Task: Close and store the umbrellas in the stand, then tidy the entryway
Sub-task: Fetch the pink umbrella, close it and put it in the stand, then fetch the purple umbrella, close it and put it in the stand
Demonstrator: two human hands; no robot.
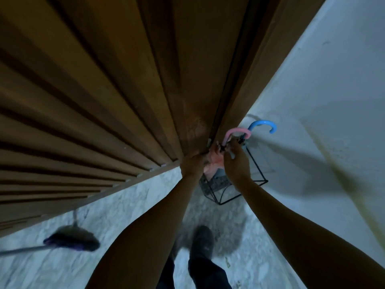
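A pink umbrella (212, 166) with a curved pink handle (233, 132) stands in the black wire stand (258, 180) in the corner between the wooden door and the white wall. Beside it a blue curved handle (263, 124) of a second umbrella sticks up from the same stand. My left hand (191, 164) grips the pink canopy's folds on the door side. My right hand (236, 161) holds the pink umbrella just below its handle, fingers curled round the top of the canopy. The lower parts of both umbrellas are hidden by my hands.
A slatted wooden door (125, 101) fills the left and top. The white wall (323, 101) is on the right. A dark broom head (73, 240) on a long stick lies on the marble floor (129, 201) at the lower left. My shoe (202, 240) is below the stand.
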